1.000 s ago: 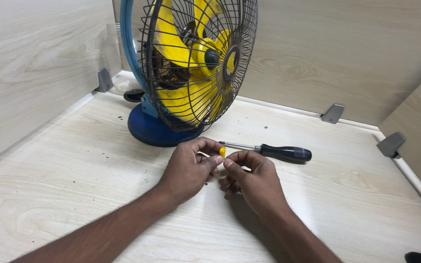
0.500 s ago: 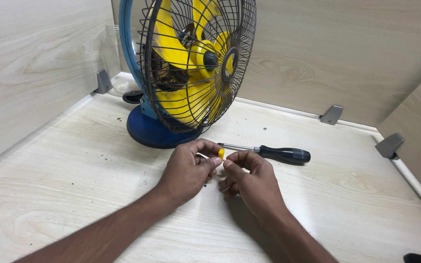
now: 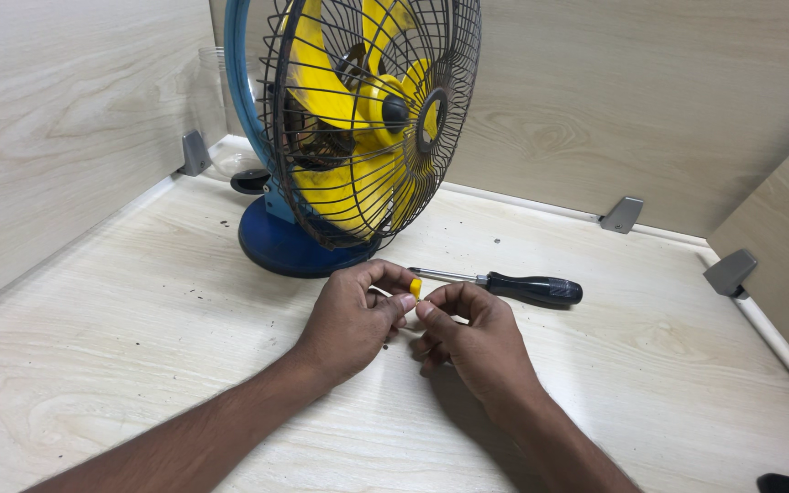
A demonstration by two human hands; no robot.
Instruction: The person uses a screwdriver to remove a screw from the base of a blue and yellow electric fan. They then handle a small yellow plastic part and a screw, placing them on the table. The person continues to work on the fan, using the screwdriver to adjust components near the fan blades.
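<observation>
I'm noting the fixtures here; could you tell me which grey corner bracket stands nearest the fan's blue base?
The left bracket, beside the fan's blue base; the other two brackets stand far right.

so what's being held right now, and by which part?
A small yellow piece, pinched between the fingertips of the left hand and right hand. Which part of it cannot be told. The screwdriver lies untouched.

One table fan (image 3: 358, 128), one screwdriver (image 3: 504, 286), one small yellow piece (image 3: 415, 288), three metal brackets (image 3: 622, 215).
</observation>
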